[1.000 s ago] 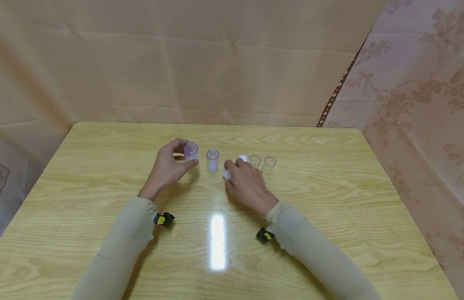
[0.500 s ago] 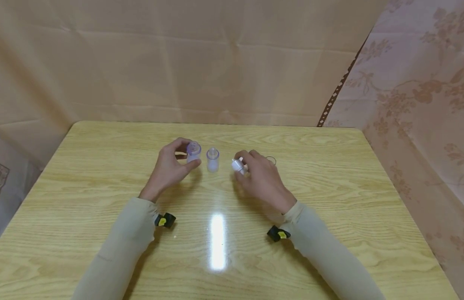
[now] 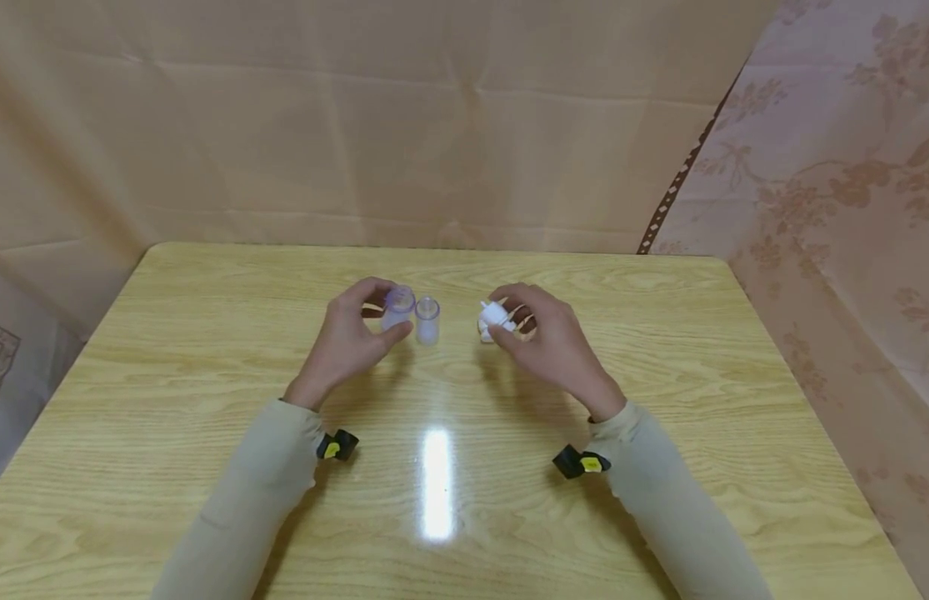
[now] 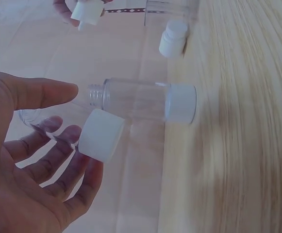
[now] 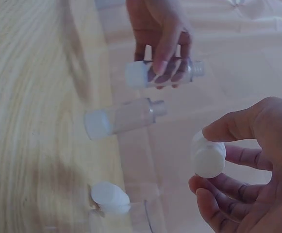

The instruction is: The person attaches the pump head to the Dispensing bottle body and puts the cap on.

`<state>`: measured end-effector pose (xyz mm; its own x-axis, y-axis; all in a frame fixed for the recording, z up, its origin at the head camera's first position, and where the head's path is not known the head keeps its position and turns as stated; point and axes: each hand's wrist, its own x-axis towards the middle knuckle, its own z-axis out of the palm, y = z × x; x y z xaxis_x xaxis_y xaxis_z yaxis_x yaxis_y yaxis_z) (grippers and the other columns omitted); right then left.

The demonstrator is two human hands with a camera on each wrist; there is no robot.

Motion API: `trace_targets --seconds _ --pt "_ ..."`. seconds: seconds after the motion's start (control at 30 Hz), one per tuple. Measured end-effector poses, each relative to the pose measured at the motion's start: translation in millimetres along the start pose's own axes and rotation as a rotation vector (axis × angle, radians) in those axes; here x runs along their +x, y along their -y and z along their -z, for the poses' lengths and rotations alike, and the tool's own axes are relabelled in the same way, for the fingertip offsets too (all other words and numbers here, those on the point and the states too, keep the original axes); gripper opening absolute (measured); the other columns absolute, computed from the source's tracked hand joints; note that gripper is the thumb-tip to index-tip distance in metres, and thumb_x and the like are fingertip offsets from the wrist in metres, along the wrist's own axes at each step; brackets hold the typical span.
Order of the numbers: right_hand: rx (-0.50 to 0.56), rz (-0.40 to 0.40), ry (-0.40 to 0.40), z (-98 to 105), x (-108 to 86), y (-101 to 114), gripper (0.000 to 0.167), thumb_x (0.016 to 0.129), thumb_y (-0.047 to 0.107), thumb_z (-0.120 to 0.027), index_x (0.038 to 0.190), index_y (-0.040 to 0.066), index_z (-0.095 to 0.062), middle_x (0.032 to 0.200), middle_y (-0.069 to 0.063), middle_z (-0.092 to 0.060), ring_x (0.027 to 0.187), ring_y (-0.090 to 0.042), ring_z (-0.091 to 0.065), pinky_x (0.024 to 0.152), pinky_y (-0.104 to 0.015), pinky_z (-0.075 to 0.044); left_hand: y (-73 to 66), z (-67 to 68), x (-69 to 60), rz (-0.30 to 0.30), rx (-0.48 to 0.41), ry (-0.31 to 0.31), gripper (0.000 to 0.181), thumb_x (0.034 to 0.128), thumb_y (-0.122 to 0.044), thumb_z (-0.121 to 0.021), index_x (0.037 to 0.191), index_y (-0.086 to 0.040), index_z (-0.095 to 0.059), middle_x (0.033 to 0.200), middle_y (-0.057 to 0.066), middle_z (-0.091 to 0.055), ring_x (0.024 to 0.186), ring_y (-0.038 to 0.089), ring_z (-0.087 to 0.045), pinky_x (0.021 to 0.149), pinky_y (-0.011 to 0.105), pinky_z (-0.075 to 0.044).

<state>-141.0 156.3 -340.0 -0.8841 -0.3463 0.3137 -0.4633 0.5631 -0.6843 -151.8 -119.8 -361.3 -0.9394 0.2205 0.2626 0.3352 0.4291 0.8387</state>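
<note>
Bottle (image 3: 398, 310) in left grip (image 3: 352, 333), white-bottomed second bottle (image 3: 427, 323) upright beside.

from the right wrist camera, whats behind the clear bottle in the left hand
Fingers of the left hand show through the clear bottle; whatever lies behind its white base is covered.

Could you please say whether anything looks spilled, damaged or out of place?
Nothing stands out: one bottle stands upright on the table, the left hand holds another bottle, and the right hand holds a tilted white cap. The table's bright streak looks like glare, not a spill.
</note>
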Motion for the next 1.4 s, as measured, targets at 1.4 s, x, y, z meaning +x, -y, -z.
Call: trace_targets --seconds 1.4 --pt "0.029 0.055 -0.001 18.4 -3.0 0.5 0.034 0.092 0.004 -0.073 0.126 0.007 -0.067 0.108 -0.012 -0.063 0.092 -0.023 -0.061 0.083 -0.045 -0.058 -3.7 -8.3 -1.9 -0.109 0.056 -0.009 0.043 0.0855 -0.002 -0.079 0.124 0.006 -0.061 0.116 0.018 -0.064 0.106 0.034 -0.060 0.093 0.047 -0.053"
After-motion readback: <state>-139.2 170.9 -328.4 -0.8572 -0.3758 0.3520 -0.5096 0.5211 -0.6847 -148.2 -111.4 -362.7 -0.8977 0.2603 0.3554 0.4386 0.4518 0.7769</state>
